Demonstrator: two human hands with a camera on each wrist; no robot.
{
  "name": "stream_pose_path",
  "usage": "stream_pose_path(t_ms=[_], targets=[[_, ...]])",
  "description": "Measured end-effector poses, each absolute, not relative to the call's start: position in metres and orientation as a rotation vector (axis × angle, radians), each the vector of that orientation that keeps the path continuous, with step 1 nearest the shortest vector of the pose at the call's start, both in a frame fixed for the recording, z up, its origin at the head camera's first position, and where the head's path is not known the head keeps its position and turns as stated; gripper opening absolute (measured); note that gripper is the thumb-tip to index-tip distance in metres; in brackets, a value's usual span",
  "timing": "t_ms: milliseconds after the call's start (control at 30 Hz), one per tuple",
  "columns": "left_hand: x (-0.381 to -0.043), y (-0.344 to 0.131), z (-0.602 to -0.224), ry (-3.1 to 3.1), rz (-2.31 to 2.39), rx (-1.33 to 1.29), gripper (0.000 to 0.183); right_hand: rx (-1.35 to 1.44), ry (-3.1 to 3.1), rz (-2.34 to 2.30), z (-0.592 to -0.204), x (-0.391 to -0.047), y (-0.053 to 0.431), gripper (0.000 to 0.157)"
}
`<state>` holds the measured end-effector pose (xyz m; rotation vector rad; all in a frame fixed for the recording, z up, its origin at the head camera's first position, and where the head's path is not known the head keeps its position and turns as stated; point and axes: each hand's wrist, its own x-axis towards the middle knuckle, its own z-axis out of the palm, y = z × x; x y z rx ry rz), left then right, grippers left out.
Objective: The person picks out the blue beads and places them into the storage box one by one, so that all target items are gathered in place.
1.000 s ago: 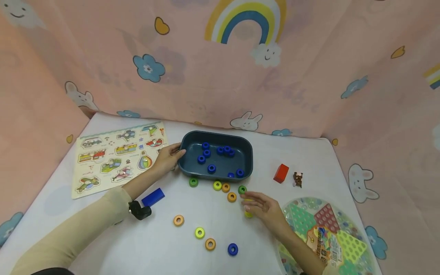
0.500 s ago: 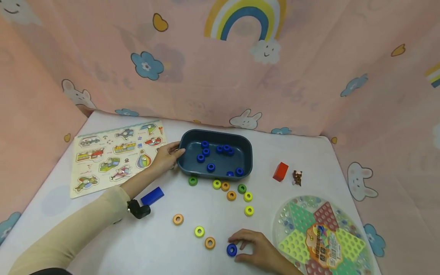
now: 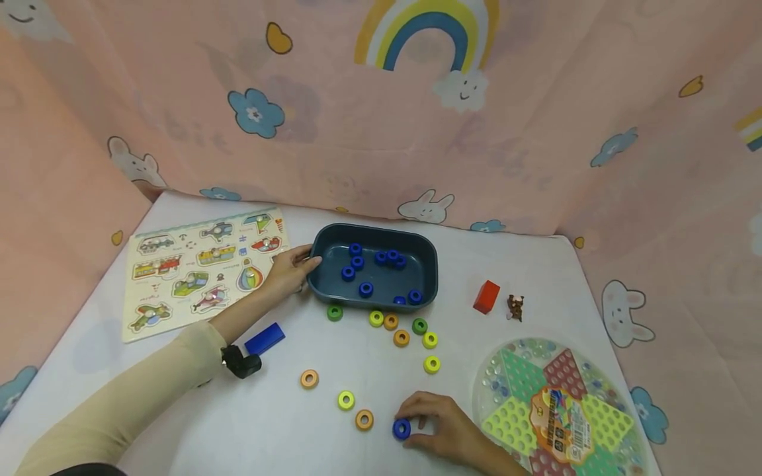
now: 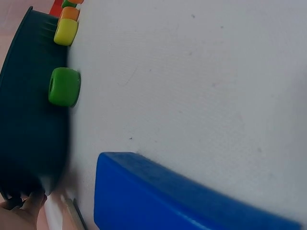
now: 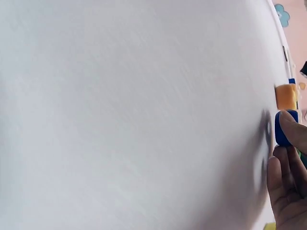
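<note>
My right hand [image 3: 443,426] pinches a blue ring bead [image 3: 401,429] between thumb and fingers, low over the white table. The right wrist view shows the thumb on the side of that blue bead [image 5: 284,129]. With its thumb on the rim, my left hand [image 3: 292,270] grips the left end of a dark blue-grey tray [image 3: 425,268]; its other fingers are partly hidden. Several blue ring beads [image 3: 366,289] lie inside the tray. Along its near side are a green bead [image 3: 335,313], a yellow bead [image 3: 376,318] and an orange bead [image 3: 401,338], among others.
Nearer me lie an orange bead [image 3: 364,420] and a yellow bead [image 3: 346,400]. A blue block [image 3: 264,339] sits beside my left forearm. The picture board [image 3: 172,301] is at left. At right are a red block [image 3: 487,297], a small brown figure [image 3: 515,307] and a round game board [image 3: 556,416].
My right hand has come toward me from the yellow beads to the lone blue bead and now pinches it. My left hand and the tray stay in place.
</note>
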<state>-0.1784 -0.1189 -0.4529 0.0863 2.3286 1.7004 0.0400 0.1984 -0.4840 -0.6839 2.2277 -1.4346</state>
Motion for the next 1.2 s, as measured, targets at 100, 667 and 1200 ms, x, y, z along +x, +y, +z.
stream_pose_path(t_ms=[100, 667, 1200], targets=[[-0.18, -0.118, -0.453, 2.32, 1.703, 0.081, 0.051, -0.656, 2.275, -1.416, -0.475, 0.027, 0.2, 0.033], [-0.183, -0.109, -0.455, 2.304, 1.734, 0.128, 0.048, -0.731, 2.554, -1.373, -0.419, -0.13, 0.186, 0.031], [-0.18, -0.108, -0.455, 2.286, 1.733, 0.094, 0.049, -0.8, 2.589, -1.006, -0.408, -0.217, 0.16, 0.033]])
